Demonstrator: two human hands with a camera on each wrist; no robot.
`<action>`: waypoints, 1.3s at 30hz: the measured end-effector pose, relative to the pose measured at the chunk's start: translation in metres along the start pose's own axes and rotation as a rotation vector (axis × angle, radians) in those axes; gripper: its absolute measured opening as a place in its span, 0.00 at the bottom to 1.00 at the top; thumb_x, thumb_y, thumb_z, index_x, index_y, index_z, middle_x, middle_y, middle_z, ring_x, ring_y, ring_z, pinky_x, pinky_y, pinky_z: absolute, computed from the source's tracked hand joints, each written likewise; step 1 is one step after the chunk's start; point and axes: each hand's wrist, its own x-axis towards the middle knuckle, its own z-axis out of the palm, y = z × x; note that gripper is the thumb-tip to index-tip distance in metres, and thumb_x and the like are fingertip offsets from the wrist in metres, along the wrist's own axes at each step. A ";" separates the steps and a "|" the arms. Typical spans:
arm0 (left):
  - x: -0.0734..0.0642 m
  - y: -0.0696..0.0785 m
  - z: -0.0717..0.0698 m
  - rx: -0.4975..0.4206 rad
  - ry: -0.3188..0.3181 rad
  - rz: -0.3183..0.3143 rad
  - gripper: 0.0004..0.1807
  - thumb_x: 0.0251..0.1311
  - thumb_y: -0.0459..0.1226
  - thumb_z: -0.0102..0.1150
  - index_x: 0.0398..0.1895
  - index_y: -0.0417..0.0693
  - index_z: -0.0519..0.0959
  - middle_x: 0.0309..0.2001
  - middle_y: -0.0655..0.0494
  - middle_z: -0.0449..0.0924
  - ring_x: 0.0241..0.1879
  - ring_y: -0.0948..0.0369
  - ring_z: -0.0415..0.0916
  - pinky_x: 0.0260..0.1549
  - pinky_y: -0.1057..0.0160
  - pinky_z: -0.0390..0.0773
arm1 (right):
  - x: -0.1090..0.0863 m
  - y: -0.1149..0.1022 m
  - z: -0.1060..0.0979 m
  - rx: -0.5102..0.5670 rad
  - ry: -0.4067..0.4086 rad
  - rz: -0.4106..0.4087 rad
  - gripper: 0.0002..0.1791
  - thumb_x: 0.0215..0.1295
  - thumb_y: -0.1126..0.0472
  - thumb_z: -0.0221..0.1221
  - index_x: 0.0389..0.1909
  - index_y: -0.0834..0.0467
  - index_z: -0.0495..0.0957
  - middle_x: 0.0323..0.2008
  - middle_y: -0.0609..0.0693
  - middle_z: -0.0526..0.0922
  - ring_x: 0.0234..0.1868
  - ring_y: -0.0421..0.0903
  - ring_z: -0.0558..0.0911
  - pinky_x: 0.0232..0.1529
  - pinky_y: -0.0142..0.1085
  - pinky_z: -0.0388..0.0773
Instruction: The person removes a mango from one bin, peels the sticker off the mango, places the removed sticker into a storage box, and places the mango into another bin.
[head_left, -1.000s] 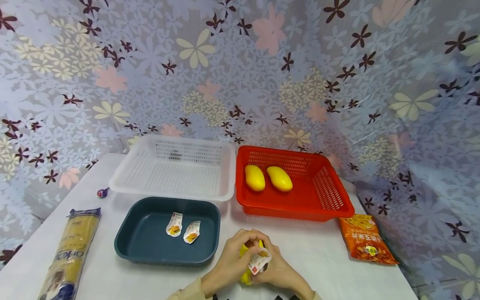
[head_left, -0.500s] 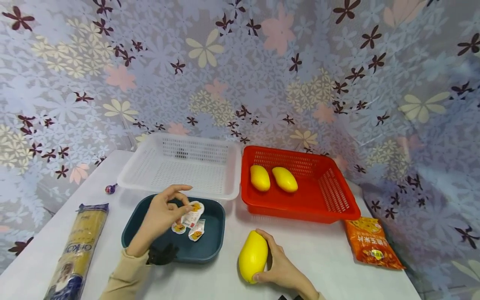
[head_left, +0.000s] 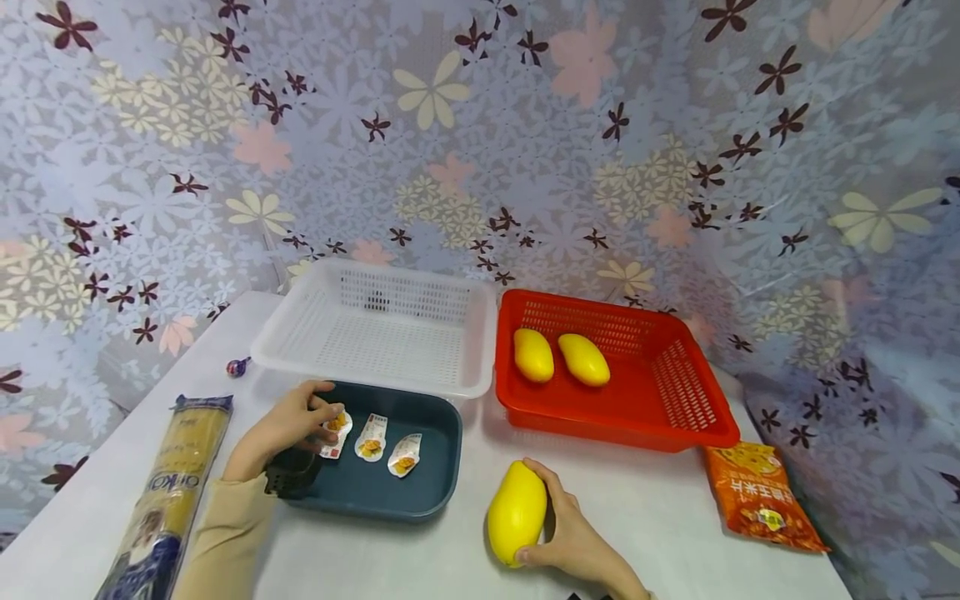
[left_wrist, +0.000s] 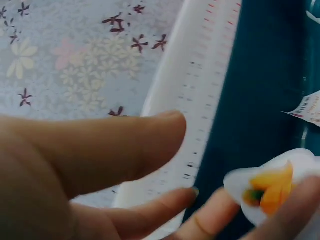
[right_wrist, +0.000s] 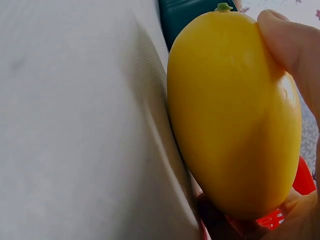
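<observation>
My left hand [head_left: 296,421] is over the left part of the dark teal tray [head_left: 367,500], its fingers at a white label [head_left: 339,429] with an orange food picture. In the left wrist view the thumb stands apart from the fingers, and the label [left_wrist: 267,192] shows beside the fingertips. Two similar labels lie on the tray bottom, one in the middle [head_left: 372,437] and one further right [head_left: 405,455]. My right hand [head_left: 566,533] grips a yellow mango [head_left: 517,512] on the white tabletop, thumb at one end and fingers at the other.
Behind the tray stands a white basket [head_left: 375,385]. Beside it, a red basket [head_left: 600,429] holds two mangoes [head_left: 558,358]. A noodle pack [head_left: 168,492] and a lollipop [head_left: 237,367] lie at left, an orange snack bag [head_left: 761,496] at right.
My left hand has left the mango with a label between its fingers and moved left to the tray, where the label now is. The right hand has kept hold of the mango.
</observation>
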 end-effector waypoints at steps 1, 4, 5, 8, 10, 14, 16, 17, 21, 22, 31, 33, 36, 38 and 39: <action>0.002 -0.001 0.001 0.023 -0.010 -0.011 0.36 0.71 0.39 0.48 0.71 0.27 0.46 0.48 0.35 0.72 0.37 0.52 0.85 0.32 0.55 0.83 | 0.000 0.000 0.000 -0.001 0.001 0.000 0.62 0.36 0.49 0.78 0.72 0.35 0.50 0.68 0.53 0.62 0.59 0.53 0.61 0.59 0.60 0.61; 0.006 -0.003 0.004 0.087 -0.033 -0.045 0.38 0.71 0.42 0.48 0.71 0.27 0.45 0.50 0.36 0.73 0.40 0.50 0.85 0.30 0.57 0.78 | 0.000 0.001 -0.001 0.005 0.002 0.004 0.62 0.36 0.50 0.77 0.72 0.35 0.50 0.69 0.53 0.62 0.59 0.54 0.61 0.59 0.60 0.60; 0.007 -0.004 0.005 0.101 -0.041 -0.052 0.38 0.71 0.42 0.48 0.71 0.27 0.45 0.50 0.36 0.73 0.40 0.51 0.85 0.30 0.58 0.76 | 0.000 0.001 -0.001 0.007 0.001 0.005 0.62 0.36 0.50 0.77 0.72 0.35 0.50 0.69 0.53 0.61 0.59 0.54 0.61 0.59 0.61 0.60; 0.011 -0.009 0.005 0.101 -0.059 -0.043 0.38 0.70 0.43 0.50 0.70 0.26 0.47 0.46 0.37 0.74 0.38 0.53 0.85 0.27 0.61 0.73 | 0.000 0.001 0.000 0.009 -0.003 0.006 0.61 0.37 0.50 0.77 0.72 0.35 0.50 0.70 0.53 0.61 0.60 0.54 0.61 0.60 0.62 0.59; 0.012 -0.014 0.004 0.098 -0.077 0.012 0.40 0.69 0.45 0.52 0.68 0.24 0.47 0.41 0.41 0.71 0.35 0.56 0.85 0.24 0.64 0.71 | 0.000 0.001 0.000 0.013 -0.006 0.006 0.61 0.37 0.50 0.77 0.72 0.35 0.49 0.70 0.52 0.60 0.61 0.54 0.60 0.60 0.63 0.59; 0.013 -0.015 0.004 0.064 -0.130 0.139 0.43 0.65 0.43 0.58 0.69 0.25 0.47 0.38 0.42 0.60 0.34 0.53 0.85 0.24 0.63 0.78 | -0.001 0.002 -0.001 0.016 -0.004 0.006 0.61 0.38 0.50 0.77 0.72 0.35 0.49 0.71 0.53 0.59 0.61 0.55 0.60 0.61 0.65 0.58; 0.011 -0.012 0.005 0.067 -0.136 0.169 0.43 0.64 0.42 0.60 0.70 0.29 0.46 0.44 0.36 0.57 0.34 0.51 0.84 0.29 0.59 0.84 | -0.001 0.002 -0.002 0.015 -0.002 0.001 0.61 0.38 0.50 0.77 0.72 0.36 0.49 0.70 0.53 0.59 0.62 0.56 0.60 0.60 0.65 0.58; 0.010 -0.009 0.006 0.068 -0.135 0.164 0.44 0.63 0.41 0.61 0.71 0.32 0.46 0.47 0.31 0.55 0.34 0.50 0.83 0.31 0.57 0.85 | -0.001 0.002 -0.002 0.013 -0.001 -0.004 0.61 0.38 0.50 0.77 0.73 0.36 0.49 0.70 0.53 0.60 0.62 0.56 0.60 0.60 0.65 0.58; 0.005 0.000 0.009 0.168 -0.117 0.166 0.40 0.63 0.40 0.61 0.72 0.38 0.51 0.58 0.25 0.49 0.36 0.52 0.78 0.34 0.56 0.83 | -0.001 0.002 -0.002 0.012 -0.005 -0.016 0.62 0.38 0.51 0.77 0.73 0.37 0.49 0.71 0.53 0.59 0.61 0.55 0.60 0.60 0.63 0.58; 0.004 0.002 0.010 0.193 -0.112 0.170 0.39 0.64 0.40 0.60 0.72 0.38 0.53 0.58 0.25 0.51 0.36 0.52 0.77 0.34 0.57 0.81 | 0.000 0.002 -0.002 0.013 -0.008 -0.017 0.62 0.39 0.51 0.77 0.73 0.37 0.49 0.71 0.53 0.59 0.61 0.55 0.60 0.60 0.63 0.58; -0.017 0.041 0.028 0.304 0.095 0.225 0.25 0.67 0.42 0.55 0.62 0.36 0.71 0.48 0.40 0.76 0.35 0.57 0.78 0.29 0.61 0.75 | 0.000 0.002 -0.001 0.020 -0.019 -0.007 0.62 0.39 0.50 0.77 0.73 0.37 0.49 0.72 0.51 0.59 0.61 0.54 0.60 0.61 0.63 0.58; -0.018 0.052 0.039 0.268 0.165 0.230 0.23 0.67 0.42 0.56 0.62 0.40 0.72 0.52 0.41 0.77 0.40 0.54 0.80 0.33 0.60 0.78 | 0.000 0.002 -0.001 0.015 -0.015 -0.010 0.62 0.38 0.50 0.77 0.73 0.37 0.49 0.72 0.51 0.59 0.60 0.53 0.60 0.60 0.61 0.59; -0.013 0.065 0.063 0.150 0.273 0.259 0.23 0.67 0.41 0.56 0.63 0.45 0.72 0.59 0.43 0.75 0.52 0.49 0.80 0.41 0.54 0.82 | 0.000 0.003 -0.001 0.009 -0.012 -0.025 0.62 0.38 0.51 0.77 0.74 0.38 0.48 0.72 0.51 0.59 0.60 0.53 0.60 0.59 0.58 0.59; -0.007 0.073 0.082 0.048 0.337 0.294 0.24 0.66 0.40 0.58 0.64 0.46 0.71 0.62 0.44 0.72 0.58 0.48 0.77 0.49 0.51 0.81 | 0.000 0.004 -0.002 0.007 -0.010 -0.034 0.62 0.38 0.51 0.77 0.73 0.37 0.48 0.72 0.52 0.59 0.60 0.53 0.60 0.59 0.58 0.59; -0.005 0.077 0.092 -0.010 0.362 0.322 0.24 0.65 0.39 0.59 0.64 0.46 0.70 0.63 0.45 0.71 0.60 0.47 0.75 0.52 0.50 0.80 | 0.000 0.004 -0.002 0.007 -0.011 -0.037 0.62 0.38 0.51 0.77 0.73 0.37 0.48 0.72 0.52 0.59 0.60 0.53 0.60 0.60 0.58 0.59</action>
